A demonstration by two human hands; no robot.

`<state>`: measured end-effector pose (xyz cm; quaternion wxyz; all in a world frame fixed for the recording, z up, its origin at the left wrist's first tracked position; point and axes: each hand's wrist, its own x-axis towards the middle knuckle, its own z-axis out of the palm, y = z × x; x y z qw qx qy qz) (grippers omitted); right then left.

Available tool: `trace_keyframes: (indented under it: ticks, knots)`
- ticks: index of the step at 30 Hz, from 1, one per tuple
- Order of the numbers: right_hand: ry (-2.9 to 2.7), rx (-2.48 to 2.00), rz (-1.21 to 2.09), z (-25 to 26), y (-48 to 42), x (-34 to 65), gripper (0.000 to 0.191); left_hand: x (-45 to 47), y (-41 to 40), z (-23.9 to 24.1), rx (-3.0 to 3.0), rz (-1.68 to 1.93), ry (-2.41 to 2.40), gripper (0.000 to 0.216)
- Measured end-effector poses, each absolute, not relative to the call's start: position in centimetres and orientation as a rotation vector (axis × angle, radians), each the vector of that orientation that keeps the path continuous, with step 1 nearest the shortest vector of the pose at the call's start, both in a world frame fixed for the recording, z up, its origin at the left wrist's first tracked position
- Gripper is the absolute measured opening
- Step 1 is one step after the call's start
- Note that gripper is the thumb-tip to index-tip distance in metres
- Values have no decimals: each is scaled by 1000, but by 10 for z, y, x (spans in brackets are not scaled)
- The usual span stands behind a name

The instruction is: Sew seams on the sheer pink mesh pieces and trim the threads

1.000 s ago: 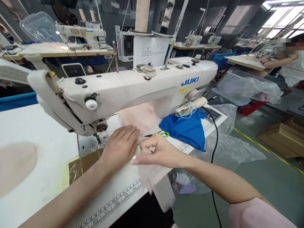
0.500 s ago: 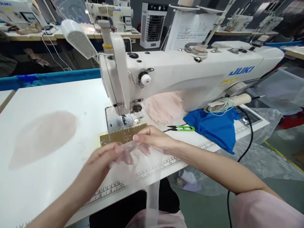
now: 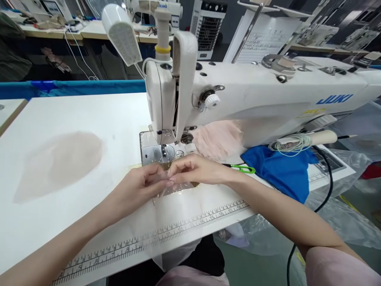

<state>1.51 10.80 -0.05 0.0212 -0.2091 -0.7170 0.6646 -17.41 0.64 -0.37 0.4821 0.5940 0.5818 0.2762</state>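
Note:
My left hand (image 3: 143,186) and my right hand (image 3: 196,169) meet just in front of the needle plate (image 3: 156,153) of a white JUKI sewing machine (image 3: 268,99). Both pinch the near end of a thin, sheer pale fabric strip (image 3: 175,210) that lies over the table and hangs off its front edge. The fingertips touch each other over the strip, a short way before the presser foot (image 3: 163,149).
A pile of pink fabric (image 3: 222,139) lies under the machine arm, with green thread snips (image 3: 242,169) and a blue cloth (image 3: 279,169) to its right. A beige sheer piece (image 3: 59,163) rests on the white table's left. A black cable (image 3: 323,198) hangs at right.
My hands brought the sheer strip forward and down onto the table, closer to the needle plate; the fingertips now meet. The camera view shifted left.

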Motion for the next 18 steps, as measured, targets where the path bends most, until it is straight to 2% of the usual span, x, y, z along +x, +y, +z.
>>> trace_keyframes:
  ticks: [4,8,13,18]
  knots:
    - [-2396,-837,1592,-3,113,15,9,-173,6,-12,1638,709,1610,24]
    - [-2320,-855,1595,-10,106,10,9,-173,2,-17,1744,741,1740,19]
    - [-2343,-787,1315,-16,95,9,7,-175,0,-26,1829,799,1763,18]
    - [-2314,-749,1226,-16,93,9,3,-175,-1,-29,1890,796,1775,17]
